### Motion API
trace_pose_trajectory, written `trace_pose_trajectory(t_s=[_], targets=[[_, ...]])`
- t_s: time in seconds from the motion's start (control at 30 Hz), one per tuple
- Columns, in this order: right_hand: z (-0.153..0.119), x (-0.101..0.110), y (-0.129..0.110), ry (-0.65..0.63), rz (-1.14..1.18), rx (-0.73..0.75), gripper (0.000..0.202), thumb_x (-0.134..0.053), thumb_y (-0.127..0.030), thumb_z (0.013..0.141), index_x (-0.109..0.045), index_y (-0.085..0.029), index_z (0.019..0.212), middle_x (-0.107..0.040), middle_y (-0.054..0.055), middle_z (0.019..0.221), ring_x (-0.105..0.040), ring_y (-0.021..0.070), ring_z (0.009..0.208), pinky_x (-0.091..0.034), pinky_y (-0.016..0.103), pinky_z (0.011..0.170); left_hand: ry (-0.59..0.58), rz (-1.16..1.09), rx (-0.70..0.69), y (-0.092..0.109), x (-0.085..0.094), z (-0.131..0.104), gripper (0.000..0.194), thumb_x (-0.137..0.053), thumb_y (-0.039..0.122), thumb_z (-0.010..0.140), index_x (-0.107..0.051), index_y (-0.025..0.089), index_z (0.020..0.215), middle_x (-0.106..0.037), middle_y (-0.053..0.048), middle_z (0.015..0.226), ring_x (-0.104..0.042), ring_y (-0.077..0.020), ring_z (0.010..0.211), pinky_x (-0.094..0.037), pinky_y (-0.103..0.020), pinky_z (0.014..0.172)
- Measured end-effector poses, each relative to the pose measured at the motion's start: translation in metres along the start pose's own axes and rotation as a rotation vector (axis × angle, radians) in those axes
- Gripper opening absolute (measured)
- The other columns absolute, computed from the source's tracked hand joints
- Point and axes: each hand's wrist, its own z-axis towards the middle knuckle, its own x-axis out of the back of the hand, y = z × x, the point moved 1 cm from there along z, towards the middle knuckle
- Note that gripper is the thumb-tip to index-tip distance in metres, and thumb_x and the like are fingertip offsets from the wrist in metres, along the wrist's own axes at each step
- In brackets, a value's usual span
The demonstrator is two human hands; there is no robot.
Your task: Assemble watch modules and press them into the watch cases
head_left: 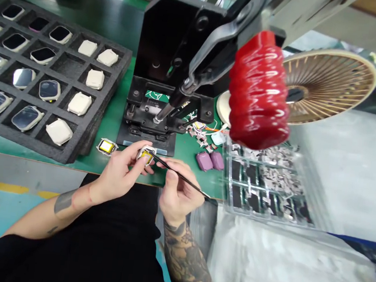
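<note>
Between its thumb and fingers, my left hand (123, 170) holds a small watch case (146, 155) with a yellow-edged inside facing up. A thin black tool (184, 179), like tweezers, is pinched in my right hand (181, 193), and its tip reaches the inside of the case. Fingertips of my right hand are close to the case's right side. Left of my left hand, another open watch part (106, 147) with a yellow and white inside lies on the green table (110, 120). Two purple cases (210, 161) rest to the right of my hands.
A black press (154, 106) stands just beyond my hands, its red-gripped lever (260, 95) rising to the right. Dark foam trays (84, 142) with several watch cases fill the left. At right are a clear compartment box (254, 213) of small parts and a round fan (332, 88).
</note>
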Motion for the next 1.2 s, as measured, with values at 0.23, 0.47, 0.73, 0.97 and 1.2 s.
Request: trace_pose_trajectory(t_s=[0.23,0.47,0.73,0.97,1.2], targets=[[0.007,0.002,0.002,-0.013,0.151,-0.164,0.012,-0.068,-0.027,0.108,-0.08,-0.024,0.112,-0.082,0.007,0.101,-0.081,0.021,0.085,-0.07,0.037,0.073,-0.029,0.022,-0.013,-0.003,0.001,0.001,0.043,-0.064,0.037,0.114,-0.062,0.02,0.153,-0.083,-0.007,0.108,-0.085,-0.0198,0.089,-0.072,-0.029,0.083],[0.009,0.01,-0.006,0.036,0.112,-0.036,0.013,-0.069,-0.026,0.106,-0.08,-0.027,0.114,-0.081,0.007,0.098,-0.08,0.0244,0.089,-0.071,0.04,0.067,-0.017,-0.037,0.009,-0.002,0.001,0.002,0.042,-0.065,0.038,0.114,-0.062,0.02,0.152,-0.083,-0.007,0.104,-0.086,-0.0199,0.087,-0.071,-0.027,0.079],[0.002,0.006,0.0,-0.016,-0.014,0.0,0.019,-0.073,-0.022,0.104,-0.083,-0.029,0.119,-0.085,0.008,0.108,-0.082,0.0268,0.101,-0.074,0.046,0.082,-0.029,0.007,-0.011,-0.002,0.002,0.001,0.041,-0.066,0.036,0.113,-0.063,0.021,0.151,-0.084,-0.006,0.106,-0.085,-0.0194,0.087,-0.072,-0.029,0.083],[0.008,0.002,-0.008,-0.173,0.348,-0.386,0.015,-0.068,-0.034,0.109,-0.078,-0.024,0.11,-0.081,0.005,0.091,-0.079,0.0202,0.076,-0.072,0.038,0.073,-0.07,-0.011,-0.043,0.0,0.005,-0.001,0.038,-0.067,0.031,0.113,-0.065,0.022,0.15,-0.084,-0.006,0.107,-0.085,-0.0184,0.091,-0.07,-0.026,0.085],[0.005,0.012,-0.014,0.141,0.14,-0.037,0.015,-0.071,-0.03,0.106,-0.082,-0.028,0.116,-0.081,0.007,0.101,-0.08,0.0249,0.095,-0.071,0.041,0.074,0.057,-0.23,0.011,0.007,0.001,0.006,0.045,-0.07,0.037,0.111,-0.061,0.017,0.151,-0.085,-0.01,0.105,-0.086,-0.0207,0.086,-0.072,-0.027,0.076]])
